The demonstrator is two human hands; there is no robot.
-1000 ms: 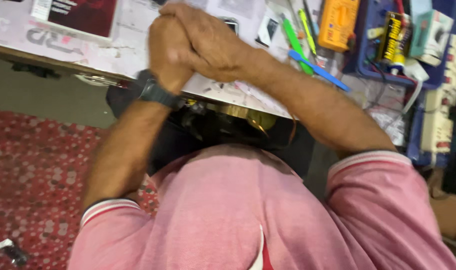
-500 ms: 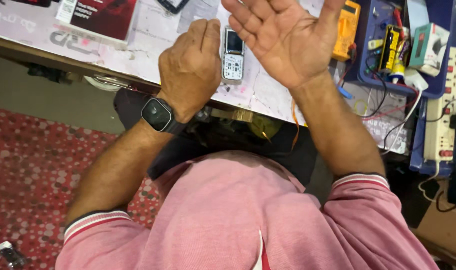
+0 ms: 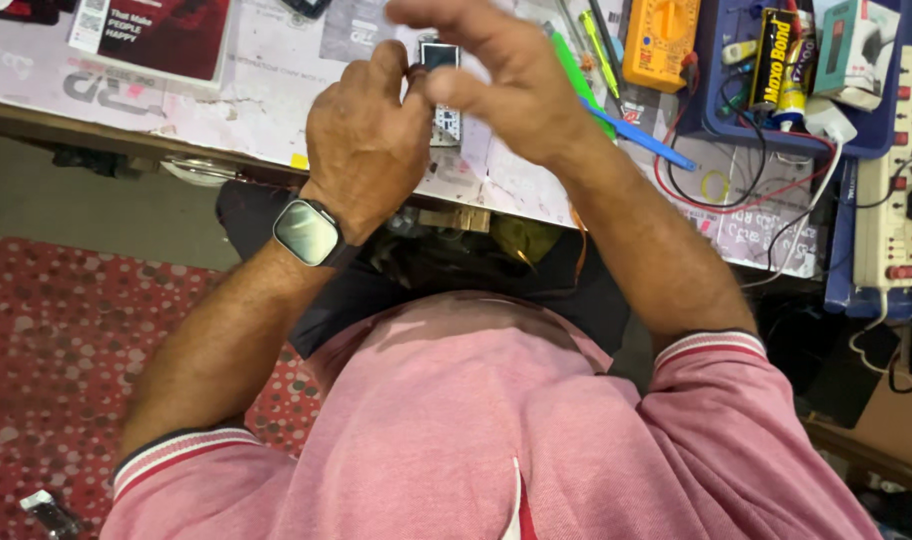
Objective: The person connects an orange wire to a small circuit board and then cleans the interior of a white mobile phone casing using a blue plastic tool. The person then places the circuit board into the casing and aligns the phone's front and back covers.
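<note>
Cluttered worktable (image 3: 266,110) (white-topped) carries phone (image 3: 442,90), multimeter (image 3: 661,40), booklet (image 3: 156,35).

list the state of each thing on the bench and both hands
phone: flat on the bench, mostly hidden by the hands
left hand: knuckles up, fingertips at the phone
right hand: above the phone, fingers curled, grip unclear
multimeter: lying flat
blue tool: lying loose
power strip: plugs in

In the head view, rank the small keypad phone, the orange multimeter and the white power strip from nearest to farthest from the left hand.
From the left hand:
1. Small keypad phone, right at its fingers, on the table.
2. Orange multimeter, farther right, near the top edge.
3. White power strip, at the far right edge.
</note>
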